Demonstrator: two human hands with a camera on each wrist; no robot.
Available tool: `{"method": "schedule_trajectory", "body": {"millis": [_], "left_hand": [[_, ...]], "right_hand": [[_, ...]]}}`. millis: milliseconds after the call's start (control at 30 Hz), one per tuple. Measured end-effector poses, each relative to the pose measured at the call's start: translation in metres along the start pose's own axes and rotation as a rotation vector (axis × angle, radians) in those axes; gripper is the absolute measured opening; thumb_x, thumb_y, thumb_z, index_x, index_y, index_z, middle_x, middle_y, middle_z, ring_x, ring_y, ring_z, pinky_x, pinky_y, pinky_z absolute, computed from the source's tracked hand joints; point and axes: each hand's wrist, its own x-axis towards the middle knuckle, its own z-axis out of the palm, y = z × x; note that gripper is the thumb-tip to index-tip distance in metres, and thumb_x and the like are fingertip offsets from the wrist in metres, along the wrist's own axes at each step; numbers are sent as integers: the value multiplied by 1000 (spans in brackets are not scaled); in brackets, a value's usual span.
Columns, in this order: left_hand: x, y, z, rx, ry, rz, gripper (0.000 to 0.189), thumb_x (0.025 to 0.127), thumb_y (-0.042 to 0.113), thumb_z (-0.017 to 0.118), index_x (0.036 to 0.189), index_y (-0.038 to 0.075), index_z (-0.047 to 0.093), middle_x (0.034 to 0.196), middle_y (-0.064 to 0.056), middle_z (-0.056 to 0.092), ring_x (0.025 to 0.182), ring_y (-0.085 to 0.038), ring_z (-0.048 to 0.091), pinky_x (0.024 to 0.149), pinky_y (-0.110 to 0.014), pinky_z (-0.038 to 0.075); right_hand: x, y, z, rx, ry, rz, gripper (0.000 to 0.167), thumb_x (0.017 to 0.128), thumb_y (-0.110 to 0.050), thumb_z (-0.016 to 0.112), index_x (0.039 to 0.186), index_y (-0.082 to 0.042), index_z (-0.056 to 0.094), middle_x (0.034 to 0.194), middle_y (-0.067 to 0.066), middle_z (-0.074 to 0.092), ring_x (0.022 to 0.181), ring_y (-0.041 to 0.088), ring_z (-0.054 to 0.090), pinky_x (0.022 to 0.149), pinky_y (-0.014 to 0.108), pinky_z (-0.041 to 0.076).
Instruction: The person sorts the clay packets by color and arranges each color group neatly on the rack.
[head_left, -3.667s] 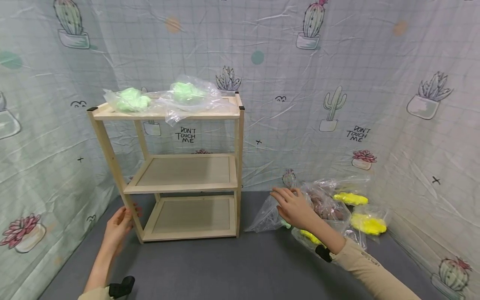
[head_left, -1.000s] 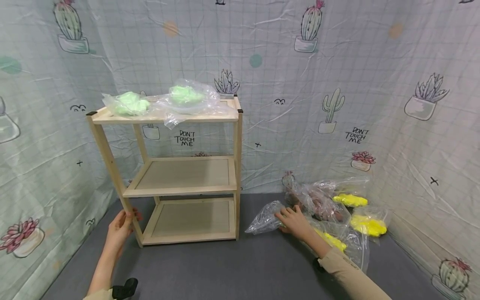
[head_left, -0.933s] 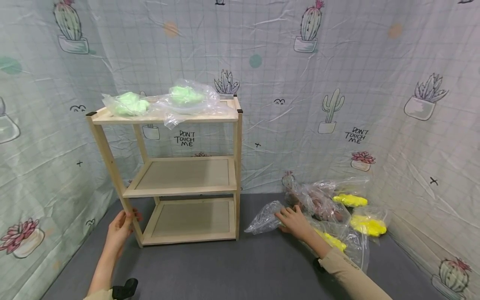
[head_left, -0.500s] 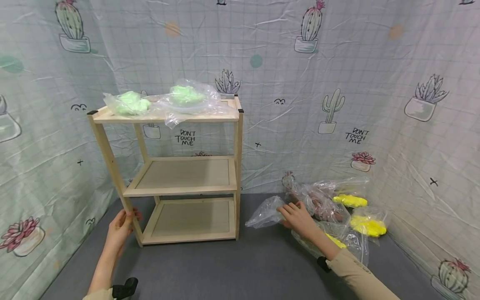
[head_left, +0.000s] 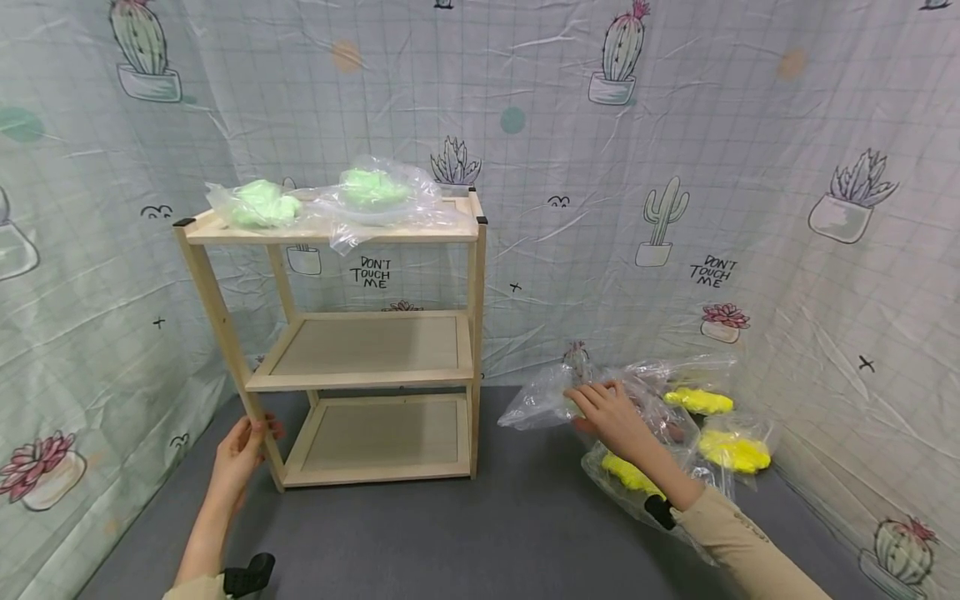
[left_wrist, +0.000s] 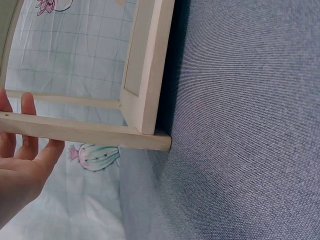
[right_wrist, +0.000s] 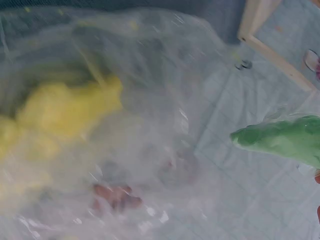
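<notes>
A light wooden three-tier shelf (head_left: 360, 379) stands at left on the dark grey cloth. My left hand (head_left: 236, 458) holds its front left post low down; the left wrist view shows fingers on both sides of the post (left_wrist: 90, 131). To the right of the shelf, my right hand (head_left: 611, 421) pinches a clear plastic bag (head_left: 532, 400), raised with its empty end pointing left. A green lump (right_wrist: 282, 142) inside this bag shows in the right wrist view, fingertips at the frame edge. Two bagged pale green lumps (head_left: 372, 190) lie on the top tier.
Below the right hand lies a bagged yellow lump (head_left: 630, 475). Two more yellow lumps (head_left: 735, 452) in bags lie farther right, with a bag of brownish-red pieces (head_left: 671, 429) beside them. A cactus-print curtain (head_left: 555, 275) encloses the back and sides.
My right hand has closed on the bag near the table and lifted it up and slightly right. The yellow lump beneath is uncovered. My left hand stays on the post.
</notes>
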Motion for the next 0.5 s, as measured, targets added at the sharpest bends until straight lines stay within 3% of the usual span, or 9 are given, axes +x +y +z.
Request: {"method": "schedule_trajectory", "body": {"millis": [67, 133, 233, 367, 500], "left_hand": [[0, 1, 1, -6, 4, -2, 16, 94, 27, 39, 102, 24, 52, 86, 22, 60, 82, 7, 58, 66, -15, 43], [0, 1, 1, -18, 9, -2, 16, 94, 26, 39, 102, 24, 53, 87, 21, 61, 82, 7, 58, 66, -15, 43], [0, 1, 1, -44, 11, -4, 15, 94, 25, 39, 101, 25, 53, 87, 20, 61, 82, 6, 58, 66, -14, 43], [0, 4, 1, -78, 5, -11, 16, 94, 25, 40, 100, 26, 54, 86, 20, 62, 82, 6, 58, 66, -14, 44], [1, -1, -1, -93, 1, -16, 20, 93, 28, 42, 106, 18, 55, 86, 19, 62, 82, 6, 59, 65, -14, 44]], "right_hand": [[5, 4, -4, -11, 32, -8, 40, 72, -24, 73, 104, -5, 58, 91, 6, 60, 78, 20, 56, 65, 41, 38], [10, 8, -9, -14, 54, -15, 32, 86, -31, 58, 103, -4, 58, 91, 7, 60, 77, 21, 55, 64, 42, 38], [19, 13, -17, -15, 66, -27, 31, 88, -31, 54, 103, -4, 58, 91, 8, 59, 76, 23, 54, 64, 43, 37], [33, 19, -32, -55, 49, -30, 55, 57, -19, 79, 105, -5, 56, 92, 8, 58, 77, 22, 54, 67, 43, 37], [48, 26, -43, -89, 62, -35, 60, 52, -18, 83, 105, -5, 56, 92, 9, 59, 78, 24, 55, 68, 43, 38]]}}
